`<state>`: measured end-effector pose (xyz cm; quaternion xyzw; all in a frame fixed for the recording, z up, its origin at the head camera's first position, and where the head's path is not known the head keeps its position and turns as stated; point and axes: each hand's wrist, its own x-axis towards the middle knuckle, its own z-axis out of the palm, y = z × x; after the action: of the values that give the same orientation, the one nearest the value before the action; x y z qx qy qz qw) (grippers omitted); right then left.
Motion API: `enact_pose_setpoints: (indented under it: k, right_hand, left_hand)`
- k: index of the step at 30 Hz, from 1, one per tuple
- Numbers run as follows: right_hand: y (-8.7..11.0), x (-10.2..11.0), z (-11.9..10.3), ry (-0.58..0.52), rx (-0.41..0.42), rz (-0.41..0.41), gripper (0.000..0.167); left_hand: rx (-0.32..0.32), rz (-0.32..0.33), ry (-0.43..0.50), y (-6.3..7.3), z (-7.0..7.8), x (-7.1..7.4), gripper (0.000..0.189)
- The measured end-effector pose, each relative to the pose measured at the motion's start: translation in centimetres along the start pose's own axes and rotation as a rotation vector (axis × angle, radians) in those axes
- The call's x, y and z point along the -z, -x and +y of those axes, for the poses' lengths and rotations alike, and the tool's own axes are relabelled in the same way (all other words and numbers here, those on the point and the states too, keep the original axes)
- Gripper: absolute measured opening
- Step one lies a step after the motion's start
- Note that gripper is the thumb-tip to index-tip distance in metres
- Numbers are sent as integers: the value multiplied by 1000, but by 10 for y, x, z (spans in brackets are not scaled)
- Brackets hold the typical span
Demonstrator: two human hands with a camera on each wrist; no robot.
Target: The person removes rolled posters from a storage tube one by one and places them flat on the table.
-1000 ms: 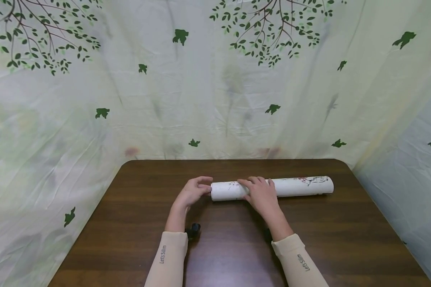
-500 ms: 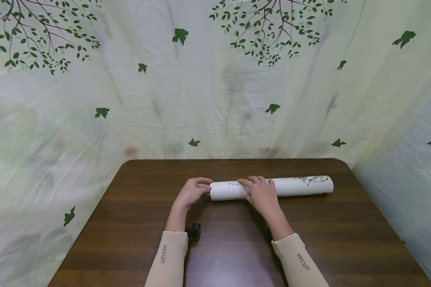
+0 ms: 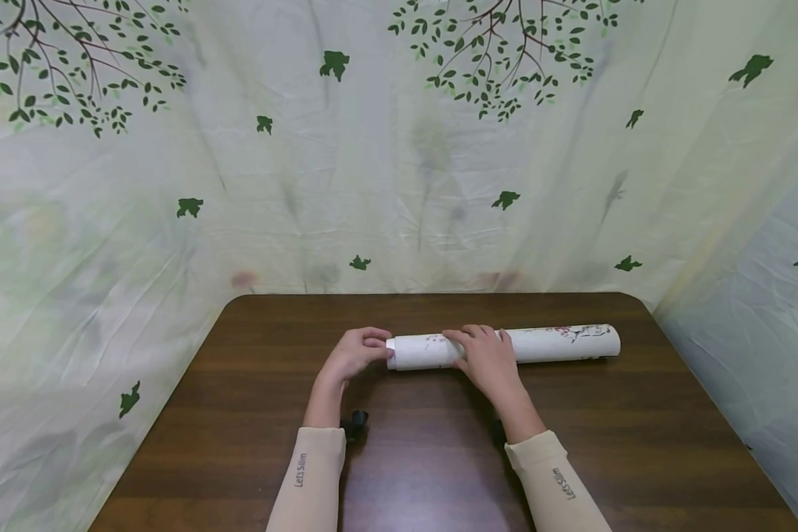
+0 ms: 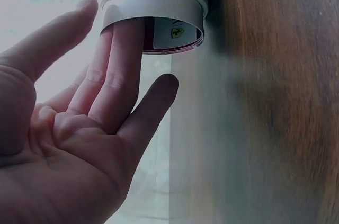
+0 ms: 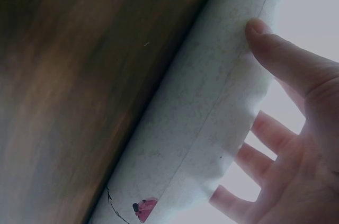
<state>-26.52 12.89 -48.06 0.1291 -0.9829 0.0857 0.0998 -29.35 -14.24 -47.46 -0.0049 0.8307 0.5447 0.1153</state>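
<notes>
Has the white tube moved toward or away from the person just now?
No: the tube looks no nearer the far edge of the table, nor farther.

A white tube (image 3: 561, 344) with dark-branch and red-blossom print lies on its side on the table (image 3: 638, 428), left end open.
</notes>
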Motion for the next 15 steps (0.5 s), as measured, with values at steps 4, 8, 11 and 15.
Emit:
enact_pose_setpoints:
  k: [4,8,11,15]
  right_hand:
    - [0,1,1,1,-2,-4,58]
    - [0,1,3,9,-1,-6,58]
    - [0,1,5,7,-5,-9,58]
    - [1,2,8,-2,-11,-18,59]
  left_hand:
    - [-1,10,-21,0,1,0,35]
    - [0,24,-34,0,1,2,35]
    - [-8,37,-52,1,0,4,34]
    - [-14,48,-76,2,-2,8,34]
